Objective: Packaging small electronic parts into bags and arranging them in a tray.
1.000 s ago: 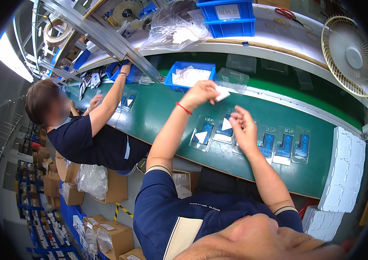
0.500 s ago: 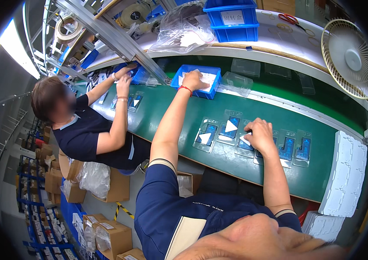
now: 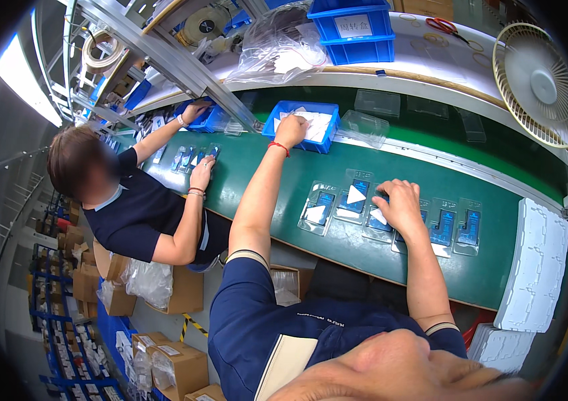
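Observation:
My left hand (image 3: pixel 291 129) is in the blue bin (image 3: pixel 326 146), fingers bent together against loose white pieces (image 3: pixel 317 123); whatever is between the fingertips is hidden. Over a row of clear plastic trays (image 3: pixel 303 222) on the green bench my right hand (image 3: pixel 401 206) is held low, its thumb apart from the bent fingers. A white piece (image 3: pixel 378 218) lies on the blue-and-black flat part under that hand. White triangles (image 3: pixel 355 194) also rest on the parts to its left. The two parts at the right, one a blue flat part (image 3: pixel 472 227), bear none.
At the left a co-worker (image 3: pixel 144 214) works on similar trays with a blue bin. Empty clear trays (image 3: pixel 364 127) lie behind my bin. White moulded trays (image 3: pixel 534 267) stand at the bench's right end, below a fan (image 3: pixel 541 87). Blue bins (image 3: pixel 357 50) sit on the shelf.
My left hand has drawn back slightly to the left in the bin, its fingers more bent. My right hand has hardly moved. The co-worker's nearer hand has come down to the trays.

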Demonstrator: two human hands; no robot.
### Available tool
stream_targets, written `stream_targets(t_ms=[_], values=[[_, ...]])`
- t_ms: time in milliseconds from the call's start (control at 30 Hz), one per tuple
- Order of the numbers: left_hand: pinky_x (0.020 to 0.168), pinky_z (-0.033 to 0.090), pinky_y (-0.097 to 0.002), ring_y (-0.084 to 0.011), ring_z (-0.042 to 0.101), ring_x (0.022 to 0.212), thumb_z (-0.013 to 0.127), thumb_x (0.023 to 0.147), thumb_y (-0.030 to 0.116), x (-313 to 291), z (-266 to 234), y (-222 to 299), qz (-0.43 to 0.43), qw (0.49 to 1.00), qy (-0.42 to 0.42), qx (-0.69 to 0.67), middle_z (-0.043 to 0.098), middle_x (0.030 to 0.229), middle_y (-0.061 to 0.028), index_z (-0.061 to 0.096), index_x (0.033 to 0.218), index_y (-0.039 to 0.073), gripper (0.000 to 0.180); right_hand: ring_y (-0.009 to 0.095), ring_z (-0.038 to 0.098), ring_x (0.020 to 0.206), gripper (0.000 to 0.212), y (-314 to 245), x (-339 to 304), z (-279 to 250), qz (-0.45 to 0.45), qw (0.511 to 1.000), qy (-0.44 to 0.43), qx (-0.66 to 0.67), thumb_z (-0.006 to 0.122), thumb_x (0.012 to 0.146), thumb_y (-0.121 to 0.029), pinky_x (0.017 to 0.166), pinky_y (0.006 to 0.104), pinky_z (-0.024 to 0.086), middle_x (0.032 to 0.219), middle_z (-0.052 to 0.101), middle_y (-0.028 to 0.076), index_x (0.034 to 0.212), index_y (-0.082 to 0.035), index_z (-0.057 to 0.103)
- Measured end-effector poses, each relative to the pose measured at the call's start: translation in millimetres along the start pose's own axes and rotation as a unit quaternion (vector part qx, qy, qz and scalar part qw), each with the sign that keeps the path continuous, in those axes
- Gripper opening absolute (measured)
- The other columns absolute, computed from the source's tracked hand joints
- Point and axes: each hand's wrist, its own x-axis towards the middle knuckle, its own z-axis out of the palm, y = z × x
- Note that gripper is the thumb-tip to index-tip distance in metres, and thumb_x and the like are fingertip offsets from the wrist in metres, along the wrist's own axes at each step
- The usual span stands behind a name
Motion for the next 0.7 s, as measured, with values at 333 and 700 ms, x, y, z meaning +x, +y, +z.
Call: stream_targets(t_ms=[333,700], values=[[0.082,0.048,-0.0346,-0.0293,0.065,0.092,0.081,0.060,0.030,11,-23,17,0.008,0.978,-0.182,0.098,0.067,0.099,-0.0202,0.068,0.100,-0.002,0.053,0.029,0.058,0.088,0.023,-1,-1,5,-0.019,1.000,-0.008,-0.008,0.073,0.072,-0.021,0.083,0.0395,0.039,0.086,0.064,0.012,0.089,-0.006,0.069],[0.080,0.049,-0.0429,-0.0373,0.062,0.089,0.055,0.076,0.017,12,-4,-2,0.025,0.978,-0.142,0.148,0.064,0.091,-0.0238,0.068,0.090,0.001,0.025,0.028,0.058,0.089,0.022,-4,-1,5,-0.027,0.999,-0.026,-0.004,0.072,0.073,-0.020,0.082,0.0390,0.039,0.086,0.064,0.013,0.090,-0.006,0.068]])
